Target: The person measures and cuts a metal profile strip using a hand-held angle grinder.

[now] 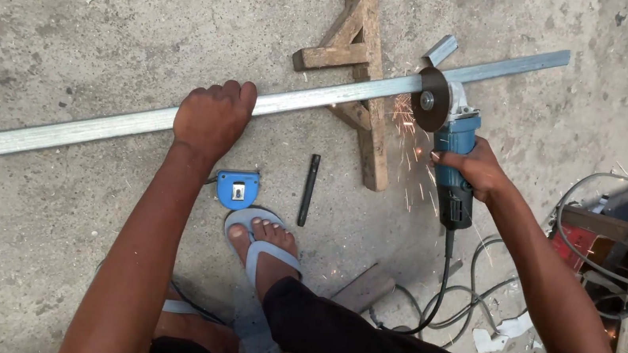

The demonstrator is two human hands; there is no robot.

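**Tube pinned, grinder biting**

Head view: The left hand (213,116) lay palm-down on the long metal tube (80,130), fingers curled over its far edge, pressing it to the concrete floor (70,19), by the look of it to keep it from shifting under the wheel. The tube ran slantwise away to both sides of that hand and rested further right on a wooden trestle (367,71), which lifted the cutting spot off the floor. The right hand (471,168) was wrapped tight round the body of the blue angle grinder (453,150), its disc (430,99) just beyond the fingers and meeting the tube, sparks falling back toward the person. A blue tape measure (237,189) and a dark rod (309,189), possibly a chisel, lay just below the left hand, near a sandalled foot (265,246).
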